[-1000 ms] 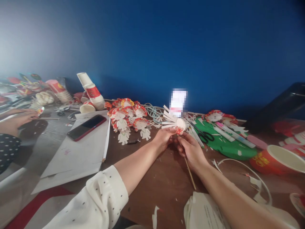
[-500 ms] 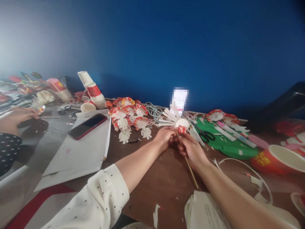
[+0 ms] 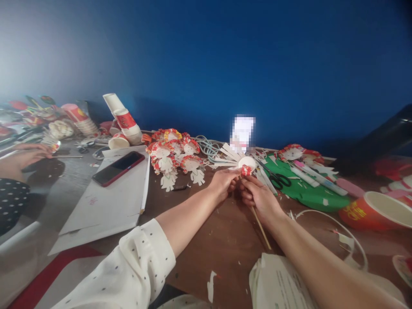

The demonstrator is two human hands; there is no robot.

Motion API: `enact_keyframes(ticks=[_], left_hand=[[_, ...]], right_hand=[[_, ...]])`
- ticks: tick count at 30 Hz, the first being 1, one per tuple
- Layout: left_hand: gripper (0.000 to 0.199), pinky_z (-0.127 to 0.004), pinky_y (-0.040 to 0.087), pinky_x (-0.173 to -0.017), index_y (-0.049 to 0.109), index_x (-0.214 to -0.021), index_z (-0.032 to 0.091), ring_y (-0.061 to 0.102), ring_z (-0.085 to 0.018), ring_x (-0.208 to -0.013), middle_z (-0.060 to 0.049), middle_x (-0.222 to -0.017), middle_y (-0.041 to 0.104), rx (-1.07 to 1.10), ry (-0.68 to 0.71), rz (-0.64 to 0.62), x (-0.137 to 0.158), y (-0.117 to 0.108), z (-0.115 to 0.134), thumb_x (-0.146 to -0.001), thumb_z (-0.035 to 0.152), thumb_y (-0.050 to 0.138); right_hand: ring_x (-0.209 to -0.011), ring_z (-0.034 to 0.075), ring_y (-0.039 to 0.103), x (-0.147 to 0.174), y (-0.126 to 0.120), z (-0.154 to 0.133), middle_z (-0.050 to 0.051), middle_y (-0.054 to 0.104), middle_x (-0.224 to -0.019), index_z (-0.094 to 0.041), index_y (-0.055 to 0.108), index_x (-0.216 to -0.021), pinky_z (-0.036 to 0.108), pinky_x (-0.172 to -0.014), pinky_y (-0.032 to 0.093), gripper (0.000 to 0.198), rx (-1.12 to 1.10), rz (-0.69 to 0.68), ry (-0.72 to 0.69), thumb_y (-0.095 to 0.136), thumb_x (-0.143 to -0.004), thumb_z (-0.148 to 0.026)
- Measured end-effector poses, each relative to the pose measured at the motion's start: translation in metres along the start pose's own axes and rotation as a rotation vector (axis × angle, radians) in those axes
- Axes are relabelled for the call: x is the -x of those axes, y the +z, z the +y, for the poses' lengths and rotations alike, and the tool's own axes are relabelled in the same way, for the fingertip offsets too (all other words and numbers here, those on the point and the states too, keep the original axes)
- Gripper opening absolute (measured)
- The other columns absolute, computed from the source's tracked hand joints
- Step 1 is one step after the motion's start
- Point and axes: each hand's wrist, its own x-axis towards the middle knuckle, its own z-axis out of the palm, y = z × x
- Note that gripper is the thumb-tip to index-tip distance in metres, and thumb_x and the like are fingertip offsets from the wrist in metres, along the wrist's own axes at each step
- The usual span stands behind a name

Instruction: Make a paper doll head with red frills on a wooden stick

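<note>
My left hand [image 3: 225, 183] is closed, pinching the lower edge of a small paper piece with a round white face [image 3: 247, 163] and a red-and-white patterned patch [image 3: 246, 170]. Right beside it, my right hand [image 3: 260, 196] is closed around a thin wooden stick [image 3: 261, 231], its fingertips also at the patterned patch. The stick slants down toward me below the right hand. White paper strips [image 3: 228, 156] fan out behind the round face; whether they join it I cannot tell. The fingers hide where stick and paper meet.
Left of my hands are several paper figures with red frills [image 3: 191, 163], a phone [image 3: 118, 168] and stacked paper cups [image 3: 127, 122]. On the right lie scissors [image 3: 281, 180], a green sheet [image 3: 317, 197] and a red paper bucket [image 3: 360, 212]. A co-worker's hand [image 3: 30, 154] holds another stick.
My hands keep their grip on the paper piece and stick, and the stick's lower end has shifted slightly right and up. The whole view has moved a little.
</note>
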Motion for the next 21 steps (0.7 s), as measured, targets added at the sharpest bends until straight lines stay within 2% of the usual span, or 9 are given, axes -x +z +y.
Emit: enact_keyframes(ticks=[4, 9, 15, 21], left_hand=[[0.033, -0.017, 0.021, -0.041, 0.057, -0.066, 0.011, 0.035, -0.001, -0.041, 0.002, -0.058, 0.052, 0.037, 0.028, -0.057, 0.002, 0.0, 0.0, -0.075, 0.035, 0.077], [0.031, -0.016, 0.025, -0.041, 0.066, -0.081, 0.01, 0.04, -0.002, -0.045, -0.003, -0.07, 0.062, -0.064, 0.032, -0.082, 0.003, -0.001, 0.002, -0.08, 0.041, 0.071], [0.017, -0.015, 0.028, -0.04, 0.063, -0.079, 0.01, 0.04, -0.002, -0.043, -0.005, -0.071, 0.065, -0.131, -0.046, 0.05, 0.002, 0.0, 0.002, -0.087, 0.025, 0.063], [0.012, -0.016, 0.041, -0.048, 0.06, -0.082, 0.013, 0.059, -0.007, -0.059, -0.008, -0.087, 0.07, -0.038, -0.109, 0.084, 0.003, 0.002, 0.005, -0.091, 0.02, 0.057]], right_hand=[[-0.042, 0.001, 0.029, -0.002, -0.006, -0.004, -0.007, 0.049, -0.064, -0.02, 0.06, -0.084, 0.011, -0.034, 0.016, 0.025, -0.073, -0.014, 0.004, 0.075, -0.066, -0.027], [-0.04, 0.0, 0.027, -0.007, -0.011, -0.011, -0.008, 0.046, -0.063, -0.019, 0.059, -0.087, 0.008, -0.031, 0.017, 0.026, -0.177, 0.038, 0.045, 0.074, -0.066, -0.02], [-0.038, -0.001, 0.026, -0.005, -0.013, -0.023, -0.008, 0.044, -0.063, -0.019, 0.052, -0.083, 0.006, -0.029, 0.02, 0.019, -0.298, 0.006, 0.097, 0.067, -0.072, -0.014], [-0.035, -0.002, 0.026, -0.001, -0.014, -0.029, -0.008, 0.044, -0.063, -0.017, 0.05, -0.081, 0.007, -0.027, 0.021, 0.013, -0.417, -0.024, 0.137, 0.058, -0.082, -0.008]])
